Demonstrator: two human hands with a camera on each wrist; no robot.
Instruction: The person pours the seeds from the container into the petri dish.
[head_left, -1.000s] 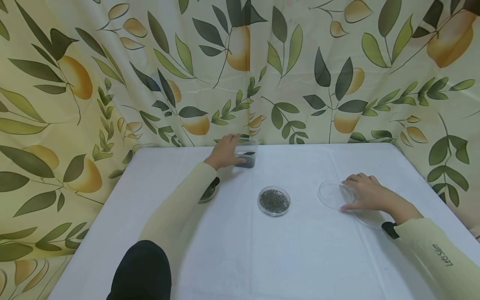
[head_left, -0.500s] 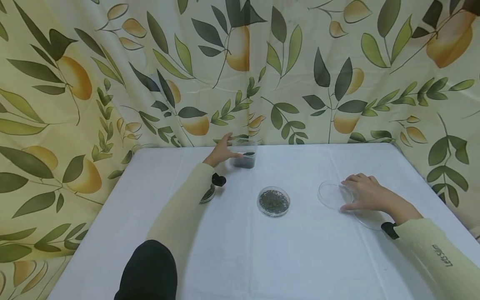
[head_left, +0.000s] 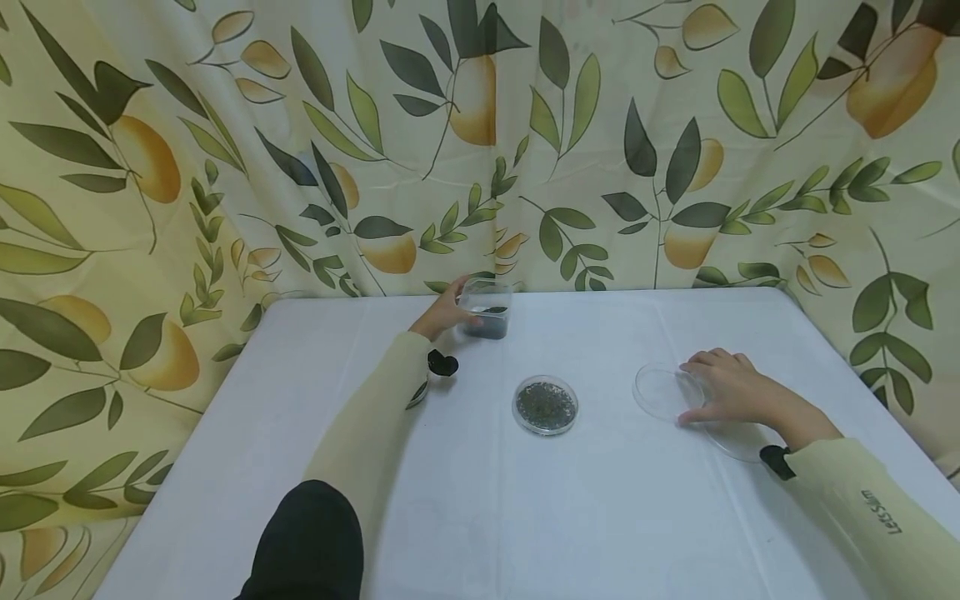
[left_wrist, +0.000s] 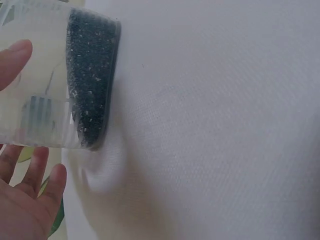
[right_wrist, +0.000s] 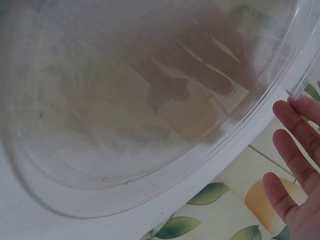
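Note:
My left hand (head_left: 442,315) is at a clear plastic tub (head_left: 486,321) at the table's back edge, thumb on the near side and fingers behind. Dark grains (left_wrist: 92,75) fill the tub's lower part. In the left wrist view two fingertips are at the tub's edge, the others apart from it. My right hand (head_left: 738,392) pinches the rim of a clear round dish (head_left: 662,393) between thumb and fingers. Under that wrist lies a second clear round dish (head_left: 738,442), large in the right wrist view. A petri dish (head_left: 547,406) of dark grains sits mid-table between the hands.
Another round dish (head_left: 417,394) peeks out beside the left sleeve (head_left: 375,417), mostly hidden by it. The table has a white cloth (head_left: 600,517), and a leaf-and-fruit patterned curtain (head_left: 585,208) hangs right behind its back edge.
My left hand has shifted left off the tub's front, uncovering more of it, then its fingers have come in behind the tub. The right hand and its dish stay put.

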